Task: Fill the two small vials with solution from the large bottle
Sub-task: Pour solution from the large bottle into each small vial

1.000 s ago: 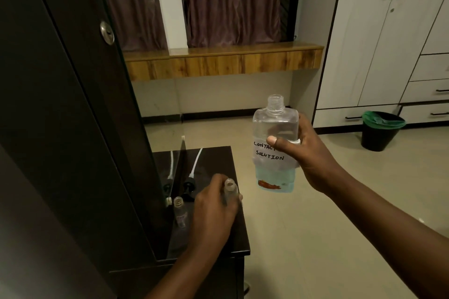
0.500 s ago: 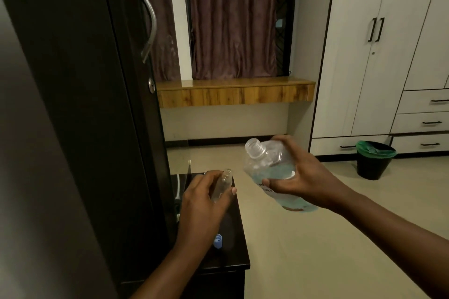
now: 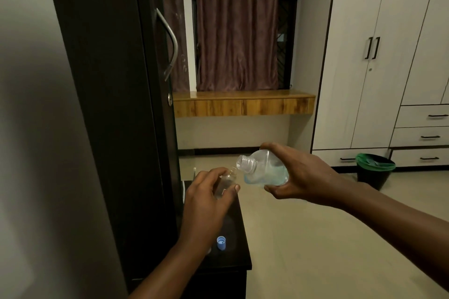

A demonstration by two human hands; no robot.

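- The left hand holds a small clear vial, fingers and thumb curled round it, with its open mouth pointing up and to the right.
- The right hand grips the large bottle from above and behind, fingers over the top and thumb beneath, clamped on its body.
- The bottle is tipped nearly on its side, its uncapped neck pointing left and sitting just beside the vial's mouth; whether they touch cannot be told.
- Pale blue-tinted liquid lies in the lower part of the bottle, under the right fingers.
- Both hands are raised above a dark glossy tabletop, which sits below the left hand.
- A small blue cap rests open side up on the tabletop, below the left hand and just right of the left wrist.
- The second vial cannot be made out.
- Left of the left hand stands a tall dark cupboard with a curved metal handle.
- Beyond the hands are a wooden ledge and maroon curtains.
- Right of the right hand is a black bin with a green liner, on the floor by a white wardrobe.
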